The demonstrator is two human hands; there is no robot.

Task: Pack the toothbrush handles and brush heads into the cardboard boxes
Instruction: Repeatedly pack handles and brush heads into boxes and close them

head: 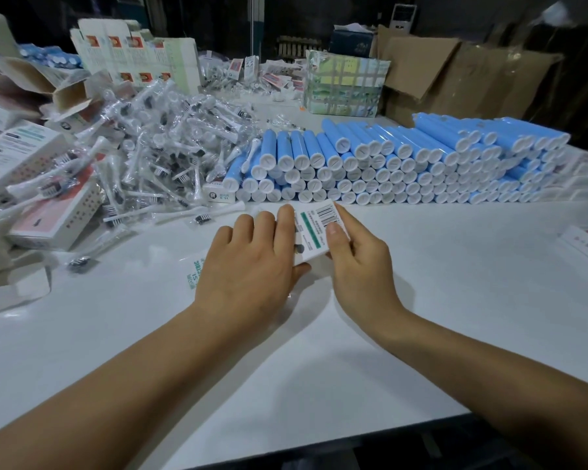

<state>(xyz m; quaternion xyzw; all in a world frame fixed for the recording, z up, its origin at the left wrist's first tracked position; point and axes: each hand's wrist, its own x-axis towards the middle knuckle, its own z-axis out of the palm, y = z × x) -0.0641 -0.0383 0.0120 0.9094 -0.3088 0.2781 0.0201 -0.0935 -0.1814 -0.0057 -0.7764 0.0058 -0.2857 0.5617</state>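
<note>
Box (314,228) gripped by fingers of both hands, left hand (252,266), right hand (357,262); contents hidden.

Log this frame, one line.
stage: boxing | both hands: left hand, right hand grip box | handles: stacked behind

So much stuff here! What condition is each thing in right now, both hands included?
Left hand: fingers laid over the small box, thumb under its near edge.
Right hand: pinches the small box.
Small box: held over the table, barcode side up.
Blue handles: stacked in rows, unpacked.
Brush heads: loose heap, in clear wrappers.
</note>
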